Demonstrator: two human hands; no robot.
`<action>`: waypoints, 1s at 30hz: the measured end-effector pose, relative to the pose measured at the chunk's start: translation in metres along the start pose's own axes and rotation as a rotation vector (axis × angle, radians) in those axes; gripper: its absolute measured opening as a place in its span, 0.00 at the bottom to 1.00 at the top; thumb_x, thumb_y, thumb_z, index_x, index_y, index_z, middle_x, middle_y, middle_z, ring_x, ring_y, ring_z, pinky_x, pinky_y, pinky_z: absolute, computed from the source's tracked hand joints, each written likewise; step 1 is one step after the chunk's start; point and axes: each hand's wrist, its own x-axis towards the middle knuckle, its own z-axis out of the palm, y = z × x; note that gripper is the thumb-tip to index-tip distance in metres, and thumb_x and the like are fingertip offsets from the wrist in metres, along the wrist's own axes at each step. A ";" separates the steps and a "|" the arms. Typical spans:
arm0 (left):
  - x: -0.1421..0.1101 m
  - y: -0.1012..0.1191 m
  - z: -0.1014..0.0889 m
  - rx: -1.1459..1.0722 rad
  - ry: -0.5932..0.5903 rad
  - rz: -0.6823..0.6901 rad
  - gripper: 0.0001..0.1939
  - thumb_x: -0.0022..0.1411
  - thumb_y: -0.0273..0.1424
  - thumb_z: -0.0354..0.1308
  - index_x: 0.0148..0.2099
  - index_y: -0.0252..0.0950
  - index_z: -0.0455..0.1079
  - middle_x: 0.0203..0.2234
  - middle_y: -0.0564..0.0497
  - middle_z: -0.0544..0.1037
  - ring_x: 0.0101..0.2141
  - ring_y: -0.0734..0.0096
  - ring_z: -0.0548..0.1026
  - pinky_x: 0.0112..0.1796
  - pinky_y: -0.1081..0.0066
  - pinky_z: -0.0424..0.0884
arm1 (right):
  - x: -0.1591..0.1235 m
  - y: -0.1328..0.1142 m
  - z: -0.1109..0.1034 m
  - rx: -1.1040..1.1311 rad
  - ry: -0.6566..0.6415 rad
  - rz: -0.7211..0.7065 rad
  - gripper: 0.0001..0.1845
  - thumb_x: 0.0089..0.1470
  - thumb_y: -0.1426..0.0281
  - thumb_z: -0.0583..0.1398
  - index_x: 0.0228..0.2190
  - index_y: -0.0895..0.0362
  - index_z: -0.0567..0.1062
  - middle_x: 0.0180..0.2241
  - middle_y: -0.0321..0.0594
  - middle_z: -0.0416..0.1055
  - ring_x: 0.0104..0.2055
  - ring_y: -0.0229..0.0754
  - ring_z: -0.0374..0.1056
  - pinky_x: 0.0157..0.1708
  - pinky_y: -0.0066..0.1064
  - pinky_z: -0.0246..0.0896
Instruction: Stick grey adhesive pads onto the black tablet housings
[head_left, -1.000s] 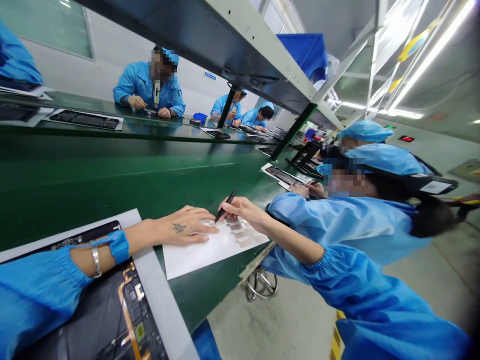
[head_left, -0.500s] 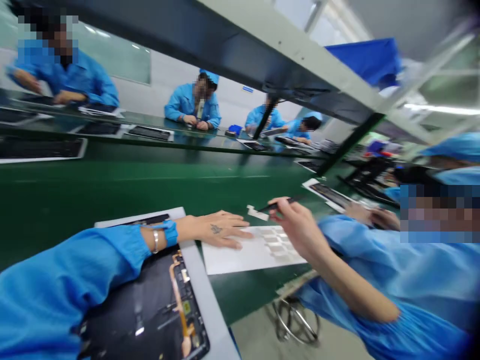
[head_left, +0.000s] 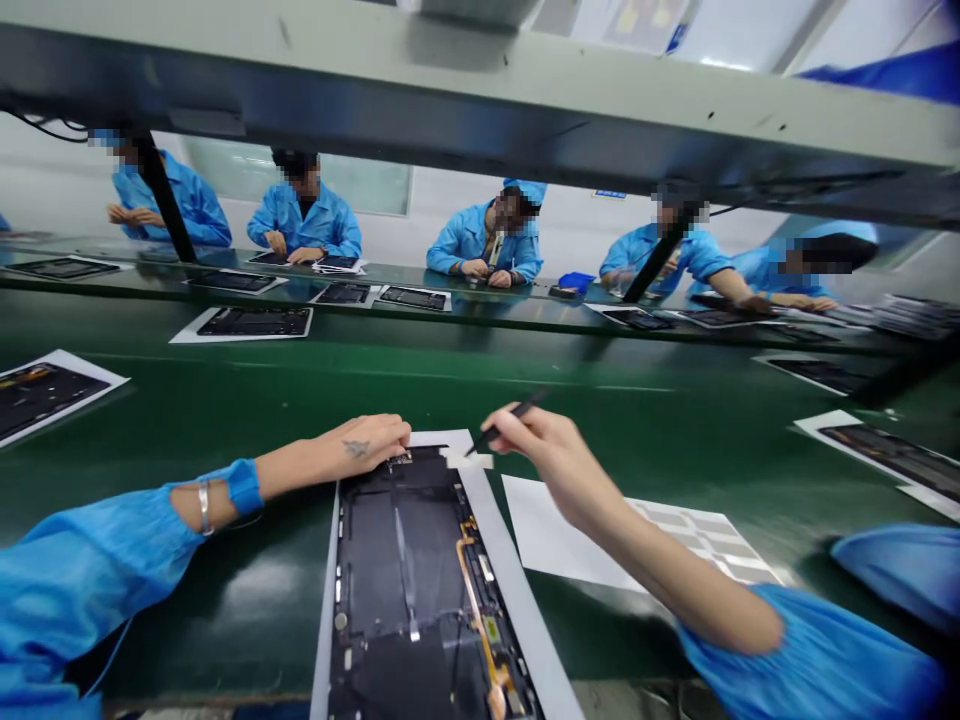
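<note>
An opened tablet (head_left: 420, 580) with black parts and an orange flex cable lies on a white tray (head_left: 517, 600) in front of me. My left hand (head_left: 367, 445) rests with curled fingers on the tablet's far left corner. My right hand (head_left: 544, 450) pinches black tweezers (head_left: 506, 420), whose tip holds a small white sticker (head_left: 466, 459) over the tablet's far right corner. A white sheet with grey stickers (head_left: 675, 540) lies to the right, under my right forearm.
The green conveyor belt (head_left: 450, 390) runs across the view, carrying more tablets on white trays (head_left: 255, 322) (head_left: 45, 392) (head_left: 885, 455). Several people in blue coats work on the far side. A grey shelf beam (head_left: 480, 110) hangs overhead.
My view has swung left from the sticker sheet to the tablet. My left hand left the sheet for the tablet's corner. The tweezers lifted a white sticker and carried it over the tablet.
</note>
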 end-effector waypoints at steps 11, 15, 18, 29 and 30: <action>-0.017 0.002 0.025 -0.046 0.160 0.093 0.16 0.74 0.26 0.43 0.49 0.34 0.73 0.41 0.45 0.78 0.41 0.66 0.73 0.40 0.69 0.71 | 0.041 0.044 0.033 0.034 -0.168 0.181 0.27 0.44 0.45 0.67 0.21 0.56 0.70 0.21 0.35 0.67 0.28 0.40 0.65 0.34 0.33 0.61; -0.014 0.004 0.027 -0.034 0.204 0.110 0.15 0.73 0.23 0.44 0.48 0.34 0.73 0.41 0.47 0.79 0.39 0.66 0.73 0.38 0.70 0.71 | 0.043 0.044 0.030 -0.024 -0.186 0.219 0.27 0.45 0.45 0.66 0.20 0.56 0.70 0.21 0.35 0.67 0.27 0.38 0.63 0.31 0.32 0.58; -0.012 0.007 0.024 -0.026 0.198 0.122 0.14 0.71 0.21 0.46 0.48 0.33 0.72 0.42 0.47 0.79 0.39 0.65 0.73 0.37 0.70 0.70 | 0.045 0.044 0.029 -0.050 -0.206 0.239 0.27 0.46 0.45 0.66 0.20 0.56 0.70 0.20 0.36 0.67 0.25 0.37 0.61 0.30 0.31 0.56; -0.011 0.010 0.020 -0.025 0.153 0.103 0.14 0.69 0.18 0.47 0.47 0.32 0.73 0.43 0.47 0.79 0.40 0.65 0.73 0.37 0.69 0.71 | 0.045 0.042 0.027 -0.071 -0.221 0.244 0.28 0.46 0.45 0.66 0.18 0.56 0.69 0.21 0.37 0.68 0.27 0.39 0.63 0.33 0.33 0.59; -0.011 0.010 0.020 -0.025 0.152 0.103 0.14 0.69 0.18 0.47 0.47 0.32 0.73 0.43 0.47 0.79 0.40 0.65 0.73 0.37 0.69 0.71 | 0.045 0.042 0.027 -0.071 -0.219 0.243 0.28 0.45 0.45 0.66 0.18 0.56 0.70 0.21 0.37 0.68 0.27 0.39 0.63 0.33 0.33 0.59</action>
